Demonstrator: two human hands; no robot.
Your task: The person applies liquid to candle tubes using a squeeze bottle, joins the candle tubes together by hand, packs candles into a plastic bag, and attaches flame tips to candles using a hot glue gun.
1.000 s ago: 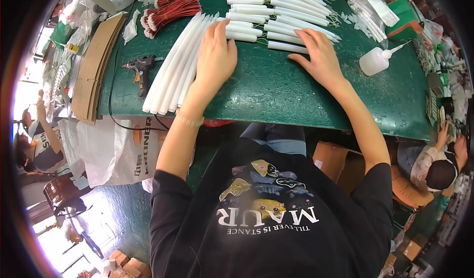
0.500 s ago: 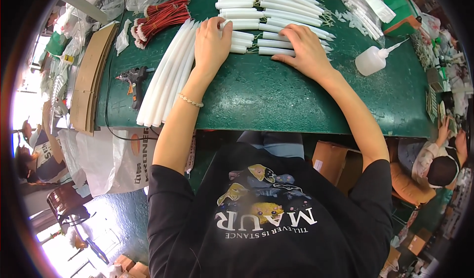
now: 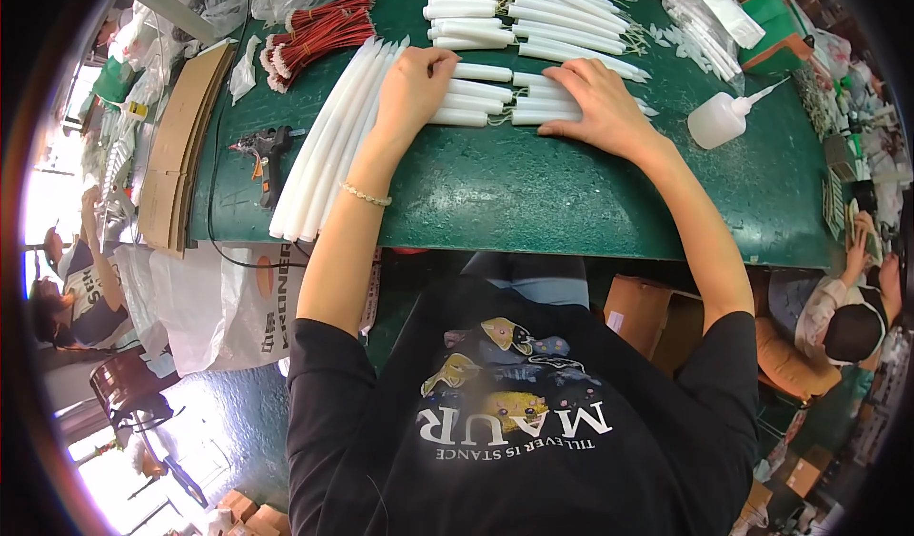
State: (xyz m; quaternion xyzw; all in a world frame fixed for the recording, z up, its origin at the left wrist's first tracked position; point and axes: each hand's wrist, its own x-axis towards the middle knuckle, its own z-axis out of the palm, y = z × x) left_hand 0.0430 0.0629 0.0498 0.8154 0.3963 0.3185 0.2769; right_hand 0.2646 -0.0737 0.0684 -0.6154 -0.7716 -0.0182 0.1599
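Observation:
A small group of white taper candle-like sticks lies in front of me in left and right halves, with thin greenish wires between them. My left hand (image 3: pixel 416 87), fingers curled, holds the outer ends of the left sticks (image 3: pixel 466 101). My right hand (image 3: pixel 606 108) spans the right sticks (image 3: pixel 545 105), its thumb at the near side and its fingers over the far side. Its fingertips are partly hidden. Behind them lies a larger stack of the same white sticks (image 3: pixel 562 10). Long white tubes (image 3: pixel 333 136) lie beside my left forearm.
On the green table (image 3: pixel 533 193) are a bundle of red wires (image 3: pixel 324 36), a glue gun (image 3: pixel 267 160) and a white squeeze bottle (image 3: pixel 716 120). Flat cardboard (image 3: pixel 186 146) stands at the left edge. A green box (image 3: pixel 773 27) sits far right. Other people are at both sides.
The near group of sticks has slid toward me with both hands, opening a gap to the larger stack behind. The view has shifted slightly.

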